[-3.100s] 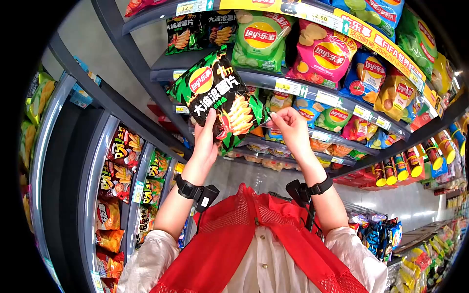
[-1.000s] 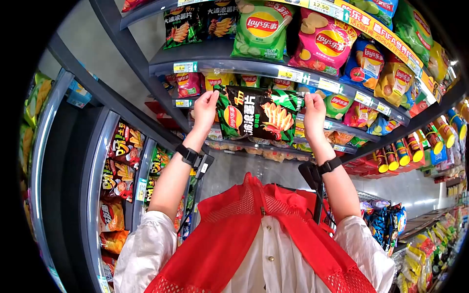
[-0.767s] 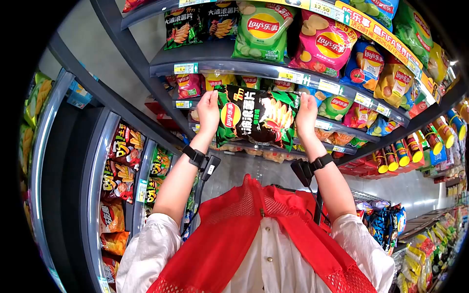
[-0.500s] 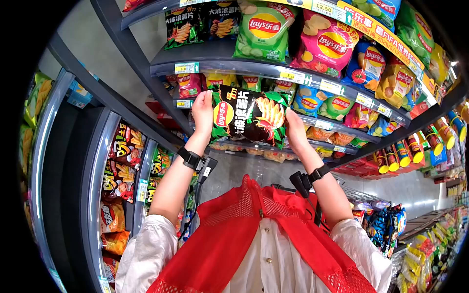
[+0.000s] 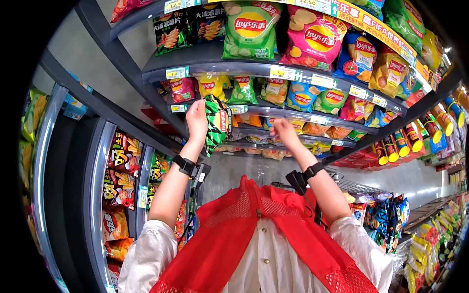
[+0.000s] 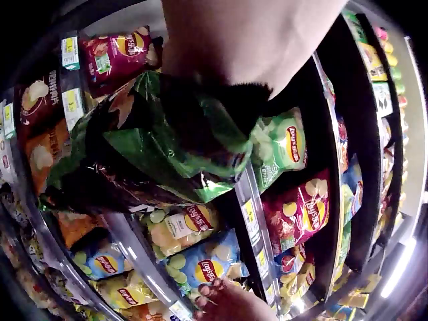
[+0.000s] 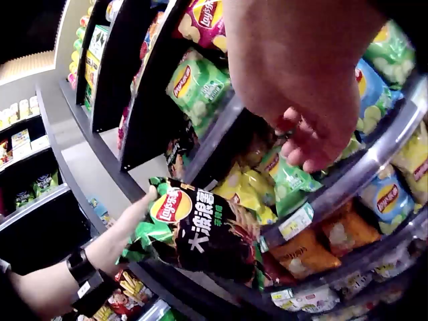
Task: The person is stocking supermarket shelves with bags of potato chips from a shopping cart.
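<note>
A black and green bag of Lay's potato chips [image 5: 218, 124] is held in my left hand [image 5: 197, 122] in front of the lower shelves. It is turned nearly edge-on in the head view. The right wrist view shows the front of the chip bag [image 7: 214, 231], with its yellow and red logo and white lettering. My left hand [image 7: 138, 208] grips it by one end there. To the right of the bag and apart from it, my right hand [image 5: 286, 133] hangs in the air with loosely curled fingers and holds nothing.
Green [image 5: 251, 30] and pink [image 5: 315, 38] chip bags stand on the shelf ahead, above rows of smaller bags. A dark shelf edge [image 5: 220, 68] with price tags runs across. A wire cart [image 5: 364, 188] stands at the right, and another snack rack [image 5: 88, 195] at the left.
Both hands held the chip bag stretched sideways between them. My right hand has let go and come away from it, and the left hand has turned the bag edge-on and leftward.
</note>
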Demonstrator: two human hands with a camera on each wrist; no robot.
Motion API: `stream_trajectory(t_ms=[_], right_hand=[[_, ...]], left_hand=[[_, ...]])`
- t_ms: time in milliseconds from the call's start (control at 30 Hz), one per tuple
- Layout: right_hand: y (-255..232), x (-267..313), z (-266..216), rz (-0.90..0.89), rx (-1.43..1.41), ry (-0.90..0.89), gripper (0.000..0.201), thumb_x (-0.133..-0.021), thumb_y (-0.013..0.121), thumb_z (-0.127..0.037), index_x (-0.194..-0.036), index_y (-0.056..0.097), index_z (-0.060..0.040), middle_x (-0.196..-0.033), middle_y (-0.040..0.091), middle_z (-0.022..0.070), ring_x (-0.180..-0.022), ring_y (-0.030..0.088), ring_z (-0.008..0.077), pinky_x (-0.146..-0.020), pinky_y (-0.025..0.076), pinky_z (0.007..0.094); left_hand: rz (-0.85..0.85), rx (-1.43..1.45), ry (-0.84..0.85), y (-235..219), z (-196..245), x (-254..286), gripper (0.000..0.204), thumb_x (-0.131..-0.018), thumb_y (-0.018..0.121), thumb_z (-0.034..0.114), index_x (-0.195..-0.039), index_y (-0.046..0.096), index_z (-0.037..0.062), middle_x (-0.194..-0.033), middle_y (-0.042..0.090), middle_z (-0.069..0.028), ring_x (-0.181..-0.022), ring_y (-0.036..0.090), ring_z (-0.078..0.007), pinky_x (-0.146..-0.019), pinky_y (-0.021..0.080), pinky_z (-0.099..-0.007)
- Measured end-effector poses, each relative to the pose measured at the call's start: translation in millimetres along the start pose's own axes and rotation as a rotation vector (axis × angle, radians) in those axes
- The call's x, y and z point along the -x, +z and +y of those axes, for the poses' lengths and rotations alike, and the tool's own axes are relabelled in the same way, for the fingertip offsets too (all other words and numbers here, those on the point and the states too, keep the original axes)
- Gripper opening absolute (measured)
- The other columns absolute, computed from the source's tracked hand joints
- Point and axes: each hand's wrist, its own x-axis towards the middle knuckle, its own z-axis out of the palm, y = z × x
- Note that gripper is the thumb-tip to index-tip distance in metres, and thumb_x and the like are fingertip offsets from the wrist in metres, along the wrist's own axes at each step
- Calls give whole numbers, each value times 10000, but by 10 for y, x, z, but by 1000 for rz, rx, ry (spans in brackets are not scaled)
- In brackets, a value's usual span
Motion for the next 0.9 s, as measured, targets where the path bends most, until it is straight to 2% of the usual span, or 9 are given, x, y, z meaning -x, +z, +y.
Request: stream_trajectory(t_ms=[100, 233, 267, 333, 367, 467, 600, 800, 900], right_hand=[[115, 48, 175, -146, -14, 201, 261, -914, 421, -289, -923, 536, -55, -828, 568, -1, -727, 550, 98, -588, 469, 256], [245, 83, 77, -129, -170, 363, 335, -922, 384, -348, -1029, 549, -77, -951, 586, 11, -814, 552, 106, -687, 468, 277], [275, 68, 57, -130, -172, 362, 335, -922, 384, -348, -1029, 549, -77, -951, 586, 11, -814, 552, 106, -687, 468, 277], [335, 134, -176, -92, -605, 165, 355, -924, 393, -339, -1071, 538, -51, -1031, 583, 25, -867, 560, 110, -754, 451, 262], [338, 180, -317, -2, -639, 200, 359, -929, 396, -314, -1077, 532, -16, -1046, 584, 34, -921, 552, 104, -796, 432, 243], [257, 22, -166, 18, -597, -91, 287, -918, 433, -204, -1089, 534, 3, -1015, 601, 53, -880, 572, 117, -772, 444, 240], [158, 11, -167, 16, -479, -74, 269, -907, 445, -172, -1080, 535, 12, -1025, 601, 69, -869, 587, 130, -773, 460, 242], [129, 125, -279, -124, -720, 174, 265, -900, 445, -142, -1085, 525, 30, -1043, 598, 98, -907, 592, 154, -800, 479, 259], [95, 82, -154, -73, -618, 111, 258, -905, 432, -135, -1077, 529, 32, -1019, 606, 88, -865, 586, 142, -762, 467, 262]], left_hand=[[22, 9, -22, -7, 123, 4, 245, -915, 457, 180, -939, 568, -38, -780, 565, 10, -725, 474, -37, -669, 405, -203], [-5, 269, -149, 35, 386, 65, 271, -929, 436, 237, -958, 557, -4, -827, 568, 16, -749, 486, -37, -688, 406, -199], [-13, 336, -189, 53, 471, 91, 283, -933, 426, 258, -964, 552, 7, -843, 568, 19, -759, 490, -37, -696, 405, -196], [-46, 314, -162, 76, 583, 127, 305, -937, 408, 283, -966, 544, 11, -869, 566, 18, -793, 490, -43, -728, 401, -202], [-52, 352, -155, 87, 604, 131, 311, -939, 402, 288, -965, 543, 12, -874, 565, 16, -801, 489, -45, -738, 399, -207], [-71, 406, -163, 86, 564, 134, 322, -938, 400, 302, -965, 539, 13, -893, 562, 8, -819, 487, -53, -760, 392, -217], [-110, 329, -162, 84, 490, 174, 332, -931, 413, 321, -968, 536, 14, -900, 559, 9, -827, 485, -58, -765, 384, -213], [-141, 460, -271, 145, 376, 228, 365, -933, 401, 331, -1065, 520, 13, -993, 557, -3, -911, 491, -72, -824, 374, -224], [-157, 389, -216, 178, 494, 305, 328, -938, 396, 308, -1005, 530, 16, -927, 562, 12, -857, 492, -54, -779, 387, -209]])
